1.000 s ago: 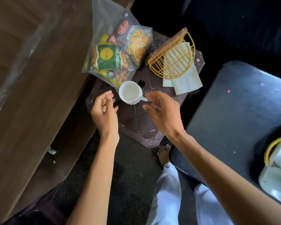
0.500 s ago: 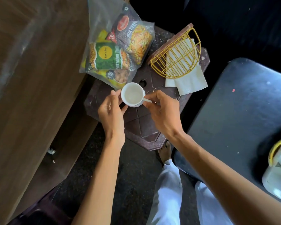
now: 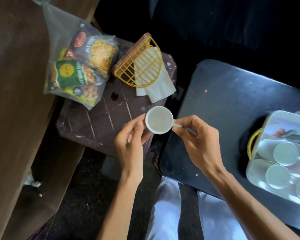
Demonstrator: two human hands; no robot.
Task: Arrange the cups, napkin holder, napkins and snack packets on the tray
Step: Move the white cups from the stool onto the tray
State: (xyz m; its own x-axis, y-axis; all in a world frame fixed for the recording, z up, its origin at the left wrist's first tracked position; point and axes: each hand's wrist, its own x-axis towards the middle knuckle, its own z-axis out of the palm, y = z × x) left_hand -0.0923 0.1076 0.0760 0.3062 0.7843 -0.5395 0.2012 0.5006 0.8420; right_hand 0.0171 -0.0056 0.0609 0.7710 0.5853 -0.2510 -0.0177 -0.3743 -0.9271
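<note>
- The right hand (image 3: pixel 196 142) pinches the thin handle of a small white ceramic cup (image 3: pixel 159 120) between thumb and fingers, its grip closed on that handle.
- The left hand (image 3: pixel 131 141) steadies the same cup from the opposite side, thumb and fingertips (image 3: pixel 140 123) touching the cup's wall, grip closed lightly around it.
- The cup is upright and open-mouthed, held in the air over the near right corner of the dark brown plastic stool (image 3: pixel 93 122), between the stool and the black surface (image 3: pixel 232 104).
- On the far side of the stool lies a yellow wire half-round napkin holder (image 3: pixel 139 64) with a brown base, tipped over onto its side.
- White paper napkins (image 3: pixel 156 85) stick out from under and through the holder, resting on the stool top.
- A clear plastic bag of colourful snack packets (image 3: pixel 80 70) lies at the stool's far left, leaning against a brown wooden panel (image 3: pixel 16 101).
- On the black surface at the right edge of view sits a shiny tray with a yellow handle (image 3: pixel 253 142).
- Three more white cups (image 3: pixel 286 153) stand in the tray, close together.
- White trousers (image 3: pixel 164 213) show at the bottom of the view.
</note>
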